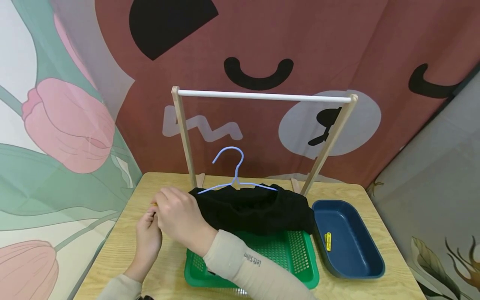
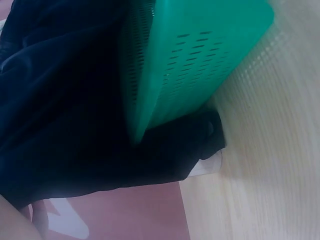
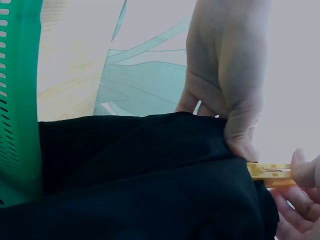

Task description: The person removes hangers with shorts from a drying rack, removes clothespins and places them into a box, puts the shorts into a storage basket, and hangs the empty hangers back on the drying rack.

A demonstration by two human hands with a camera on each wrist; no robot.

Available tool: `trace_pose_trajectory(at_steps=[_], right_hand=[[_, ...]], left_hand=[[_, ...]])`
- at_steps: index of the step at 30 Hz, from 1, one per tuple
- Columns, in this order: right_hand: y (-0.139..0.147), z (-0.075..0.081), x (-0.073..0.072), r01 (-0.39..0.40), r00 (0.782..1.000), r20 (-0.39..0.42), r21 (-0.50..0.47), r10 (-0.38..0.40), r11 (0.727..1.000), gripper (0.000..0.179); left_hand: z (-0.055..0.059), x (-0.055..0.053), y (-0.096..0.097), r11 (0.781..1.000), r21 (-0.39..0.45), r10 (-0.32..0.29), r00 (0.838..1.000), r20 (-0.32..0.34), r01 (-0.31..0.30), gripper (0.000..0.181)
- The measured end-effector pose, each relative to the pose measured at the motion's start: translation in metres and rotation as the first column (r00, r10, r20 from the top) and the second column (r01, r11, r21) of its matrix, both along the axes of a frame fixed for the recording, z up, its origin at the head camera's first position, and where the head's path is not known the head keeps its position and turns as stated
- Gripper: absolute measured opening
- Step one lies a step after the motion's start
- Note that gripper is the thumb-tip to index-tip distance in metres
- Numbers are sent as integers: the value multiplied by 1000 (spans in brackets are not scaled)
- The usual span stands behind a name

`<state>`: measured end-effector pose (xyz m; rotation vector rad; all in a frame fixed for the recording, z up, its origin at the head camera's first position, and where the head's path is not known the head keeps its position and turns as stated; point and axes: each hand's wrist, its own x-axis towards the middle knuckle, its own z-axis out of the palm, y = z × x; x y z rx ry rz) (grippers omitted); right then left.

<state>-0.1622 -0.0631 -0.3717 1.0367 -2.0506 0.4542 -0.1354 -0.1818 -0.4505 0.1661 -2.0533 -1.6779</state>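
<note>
Pinches with left hand (image 1: 150,236) the black garment (image 1: 258,212), spread rightward of both hands, probably light, limp, best held by its edge, and with right hand (image 1: 181,214) a stiff-looking yellow clothespin (image 3: 270,171).

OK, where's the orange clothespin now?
In the right wrist view, the orange clothespin is at the right, pinched by the right hand at the edge of the black garment, near the left hand.

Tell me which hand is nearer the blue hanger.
Right. The right hand is just left of the blue hanger; the left hand is farther left, lower in the head view.
</note>
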Motion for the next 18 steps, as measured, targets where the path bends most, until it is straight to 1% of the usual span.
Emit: trace_pose_trajectory(at_steps=[2, 8, 11, 14, 18], right_hand=[[0, -1, -2, -2, 1000, -8, -14, 2, 1000, 11], [2, 0, -4, -34, 999, 6, -62, 35, 997, 10], [2, -1, -4, -32, 999, 4, -66, 32, 997, 8], [2, 0, -3, -50, 998, 31, -83, 53, 995, 7], [4, 6, -1, -89, 993, 72, -122, 98, 989, 6]], left_hand=[[1, 0, 0, 1000, -3, -3, 1000, 4, 4, 24], [2, 0, 0, 1000, -24, -16, 1000, -7, 16, 23], [2, 1, -1, 999, -37, -19, 1000, -12, 19, 23], [2, 2, 0, 999, -46, -22, 1000, -21, 21, 24], [2, 2, 1, 998, -55, -19, 999, -46, 17, 23]])
